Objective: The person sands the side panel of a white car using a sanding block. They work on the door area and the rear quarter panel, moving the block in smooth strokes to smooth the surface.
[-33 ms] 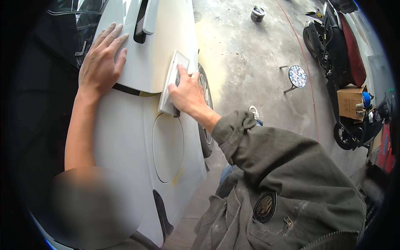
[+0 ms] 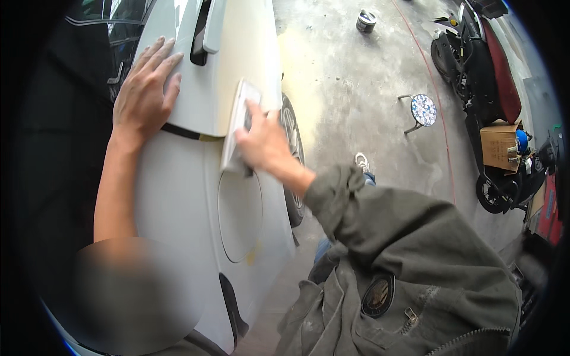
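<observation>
My right hand [image 2: 266, 141] grips a long white hand sanding block [image 2: 238, 113], pressed against the white car's side [image 2: 172, 196]. The block lies across the rear door's edge, just above the round fuel flap [image 2: 240, 216]. Dull, yellowish patches show on the bodywork around it. My left hand [image 2: 142, 98] rests flat on the door [image 2: 196, 98], fingers spread and dusty, near the window. Ahead of both hands is the door handle [image 2: 212, 29]. A blurred patch covers the area below my left forearm.
A car wheel [image 2: 291, 127] sits to the right of the block. On the concrete floor stand a round patterned stool [image 2: 424, 110] and a small can [image 2: 366, 22]. A red hose [image 2: 432, 74] runs past the stool. Far right, a scooter [image 2: 502, 71] is parked by a cardboard box [image 2: 499, 148].
My right hand and the sanding block have slid slightly toward me and to the left along the panel. My left hand stays on the door.
</observation>
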Demonstrator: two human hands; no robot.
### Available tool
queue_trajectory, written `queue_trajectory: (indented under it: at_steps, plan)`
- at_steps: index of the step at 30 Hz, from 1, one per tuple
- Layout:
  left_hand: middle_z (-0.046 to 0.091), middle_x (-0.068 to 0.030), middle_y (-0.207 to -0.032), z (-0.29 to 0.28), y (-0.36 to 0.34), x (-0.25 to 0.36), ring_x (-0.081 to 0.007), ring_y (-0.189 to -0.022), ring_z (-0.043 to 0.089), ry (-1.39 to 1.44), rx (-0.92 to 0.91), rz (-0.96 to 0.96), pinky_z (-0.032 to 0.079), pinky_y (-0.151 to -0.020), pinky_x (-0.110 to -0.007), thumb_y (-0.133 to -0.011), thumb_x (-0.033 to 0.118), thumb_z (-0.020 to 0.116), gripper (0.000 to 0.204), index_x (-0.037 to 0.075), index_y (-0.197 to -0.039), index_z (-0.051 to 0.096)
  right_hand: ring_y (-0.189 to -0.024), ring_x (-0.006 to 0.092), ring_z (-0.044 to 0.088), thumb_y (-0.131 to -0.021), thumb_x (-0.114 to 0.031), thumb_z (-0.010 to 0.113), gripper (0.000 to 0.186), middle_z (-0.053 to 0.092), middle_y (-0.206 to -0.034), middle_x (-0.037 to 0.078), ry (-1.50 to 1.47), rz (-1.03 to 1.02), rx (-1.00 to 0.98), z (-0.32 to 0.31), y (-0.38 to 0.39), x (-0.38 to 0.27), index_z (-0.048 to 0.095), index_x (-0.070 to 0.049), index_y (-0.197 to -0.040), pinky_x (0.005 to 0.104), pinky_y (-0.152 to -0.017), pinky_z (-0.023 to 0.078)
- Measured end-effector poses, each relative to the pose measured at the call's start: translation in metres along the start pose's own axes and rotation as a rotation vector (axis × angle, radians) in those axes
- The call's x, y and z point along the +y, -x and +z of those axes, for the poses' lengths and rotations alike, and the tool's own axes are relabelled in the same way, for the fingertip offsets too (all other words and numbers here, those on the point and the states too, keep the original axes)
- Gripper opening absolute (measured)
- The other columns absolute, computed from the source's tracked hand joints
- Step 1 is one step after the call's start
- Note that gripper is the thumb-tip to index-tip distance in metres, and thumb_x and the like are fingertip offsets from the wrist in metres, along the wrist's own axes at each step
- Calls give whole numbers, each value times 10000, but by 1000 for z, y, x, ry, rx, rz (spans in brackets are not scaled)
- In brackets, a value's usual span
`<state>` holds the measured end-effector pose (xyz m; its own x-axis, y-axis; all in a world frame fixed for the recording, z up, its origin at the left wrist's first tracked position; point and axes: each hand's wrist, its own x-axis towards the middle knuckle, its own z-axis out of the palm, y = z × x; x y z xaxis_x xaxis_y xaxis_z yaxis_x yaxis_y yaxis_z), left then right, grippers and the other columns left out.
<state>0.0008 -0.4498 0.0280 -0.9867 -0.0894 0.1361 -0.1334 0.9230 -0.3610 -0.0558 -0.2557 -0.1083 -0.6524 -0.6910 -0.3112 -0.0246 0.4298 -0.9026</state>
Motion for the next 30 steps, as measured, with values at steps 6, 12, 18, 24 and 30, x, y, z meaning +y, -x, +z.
queue_trajectory:
  at_steps: [6,12,18,24,30]
  plan:
    - [507,-148,-1501,-3,7,-5,-297,-1454,391,-12,6,12,290,-1220,-400,-955,110,544,398,4,-1330,622,-1109,514,608,-884,-262,565,696,387,-1388,348,60,91,-50,1,-25,14,369,-78,-1526,502,-1007,494]
    - [504,-149,-1504,-4,5,-1,-298,-1464,377,14,-45,-23,280,-1223,-409,-959,105,536,394,5,-1330,625,-1127,528,585,-892,-271,518,726,350,-1396,379,32,-14,-150,5,5,-5,322,-16,-1543,480,-1086,442]
    - [508,-146,-1504,1,-6,9,-300,-1456,396,19,9,-16,291,-1225,-418,-947,117,555,394,11,-1317,640,-1092,502,616,-892,-269,558,710,397,-1376,361,167,145,-67,-25,-68,44,336,-65,-1535,532,-998,486]
    - [475,-135,-1536,-17,8,-4,-295,-1485,351,-41,-116,-24,254,-1234,-429,-948,102,510,440,8,-1367,602,-1002,540,631,-893,-269,586,759,360,-1358,412,68,-28,-231,-1,-7,6,278,-70,-1558,567,-943,512]
    - [475,-140,-1535,-16,-7,6,-305,-1482,353,34,-110,13,255,-1233,-435,-937,60,503,452,1,-1378,587,-1063,498,627,-898,-259,556,710,356,-1405,389,130,159,-178,-34,-104,53,310,-72,-1538,515,-974,508]
